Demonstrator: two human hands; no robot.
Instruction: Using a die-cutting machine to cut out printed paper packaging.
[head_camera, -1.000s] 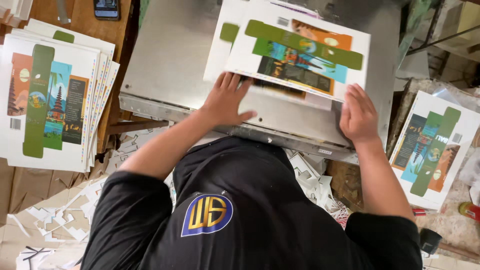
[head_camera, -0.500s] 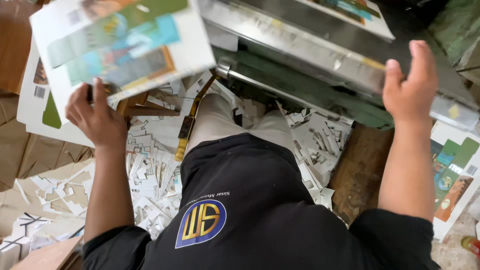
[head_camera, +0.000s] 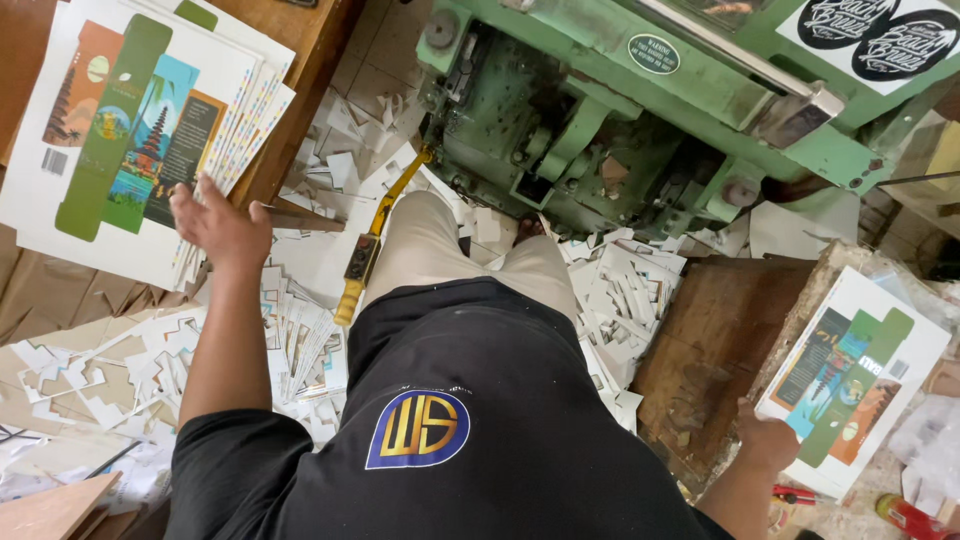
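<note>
- Upper left of frame: my left hand (head_camera: 222, 225) lies flat, fingers spread, on the lower edge of a fanned stack of glossy printed card sheets (head_camera: 130, 130) on the wooden bench (head_camera: 310, 45).
- Lower right: my right hand (head_camera: 768, 440) grips the corner of a second printed stack (head_camera: 850, 375).
- Centre: jagged white offcuts (head_camera: 625, 290) crowd the floor below the green cast-metal press (head_camera: 600, 130).

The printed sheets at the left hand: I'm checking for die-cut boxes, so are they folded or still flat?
Flat. The printed sheets lie fanned in a stack, box artwork unfolded, under the left hand.
</note>
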